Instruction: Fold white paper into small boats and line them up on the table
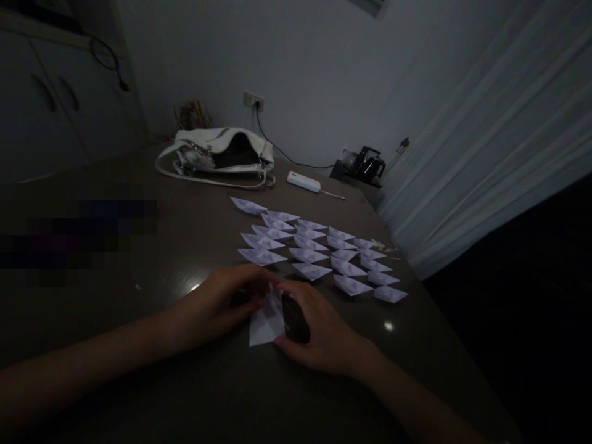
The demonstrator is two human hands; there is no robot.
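A small folded piece of white paper (268, 324) is held between my two hands, low over the near part of the table. My left hand (226, 299) grips its left and upper side, with fingers curled and thumb against the paper. On the other side my right hand (317, 324) pinches it, fingers at the top edge and thumb at the lower right corner. Fingers hide part of the paper's upper edge. Just beyond my hands, several white folded paper boats (311, 254) stand in rows.
The dark glossy table (194, 234) carries a white handbag (226, 139) at the back and a white power bank (303, 182) with a short cable. Dark appliances (365, 165) stand at the far corner by a pale curtain (444, 160). A blurred-out patch covers the left.
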